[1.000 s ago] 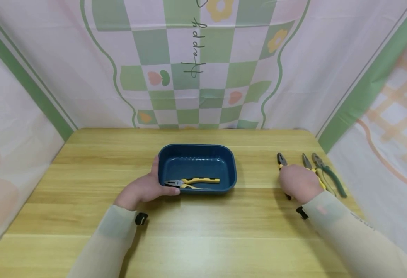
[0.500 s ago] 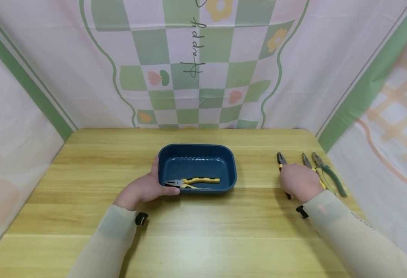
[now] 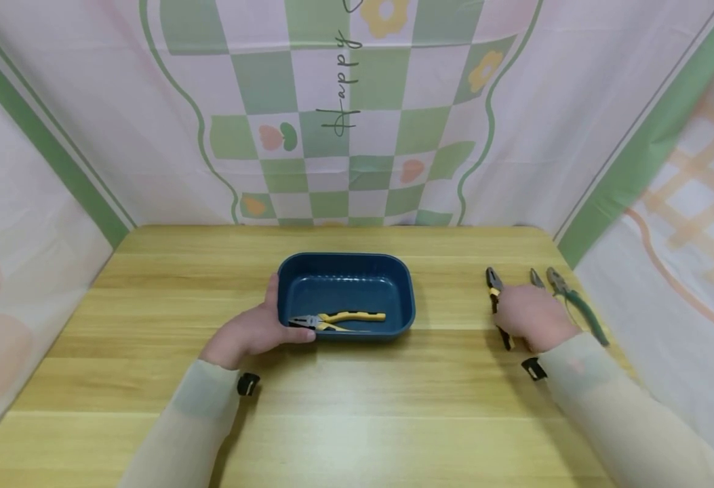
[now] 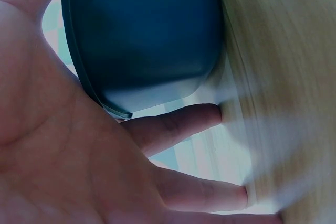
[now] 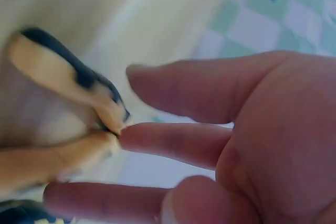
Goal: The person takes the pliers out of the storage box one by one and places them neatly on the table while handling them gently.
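My left hand (image 3: 253, 332) rests against the left end of a dark blue box (image 3: 349, 255), thumb along its near rim. Its fingers look straight in the left wrist view, their tips down at the table. Inside the box lie yellow-handled pliers (image 3: 357, 316). Over at the right, my right hand (image 3: 533, 315) is above black-and-yellow pliers (image 3: 493, 279) and pointed-nose pliers (image 3: 536, 278), hiding parts of both. In the right wrist view its thumb stands apart from the index finger, whose tip meets the yellow-and-black pliers (image 5: 47, 69); whether it presses them cannot be told.
Green-handled pliers (image 3: 588, 317) lie outermost at the right, near the edge of the wooden table (image 3: 344, 420). A patterned cloth (image 3: 326, 176) hangs behind the table, with more cloth at both sides.
My right hand has shifted slightly rightward, uncovering more of the black-and-yellow pliers' handles and covering more of the pointed-nose pair. The left hand and box have stayed put.
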